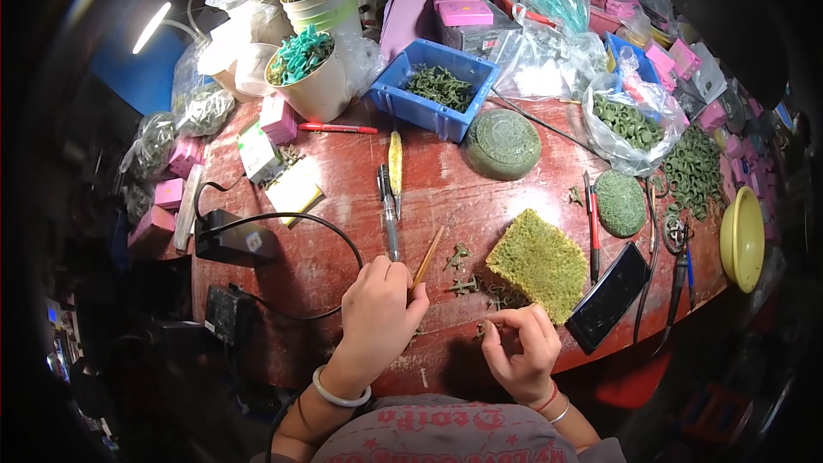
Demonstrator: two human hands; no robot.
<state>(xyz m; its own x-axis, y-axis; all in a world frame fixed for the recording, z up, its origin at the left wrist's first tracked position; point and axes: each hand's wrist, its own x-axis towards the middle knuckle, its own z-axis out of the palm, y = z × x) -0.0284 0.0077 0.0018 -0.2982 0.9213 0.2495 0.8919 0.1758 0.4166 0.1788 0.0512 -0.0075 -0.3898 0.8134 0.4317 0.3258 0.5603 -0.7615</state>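
My left hand point(377, 317) is closed round a thin brown stick point(429, 255), whose pointed end slants up and away from me. What kind of tool it is, I cannot tell. My right hand point(523, 347) is closed, thumb and forefinger curled together at the near edge of a yellow-green sponge block point(540, 261). Whatever those fingers hold is too small to make out. Small dark green branched pieces point(464, 285) lie loose on the red table point(343, 171) between the hands and the sponge. A pen point(389, 214) lies just beyond my left hand.
A blue bin point(433, 111) of green pieces and a round green stone-like block point(503, 144) stand farther back. A phone point(609, 296) lies right of the sponge. A black cable point(351, 244) loops on the left. A yellow bowl point(742, 240) sits at the right edge.
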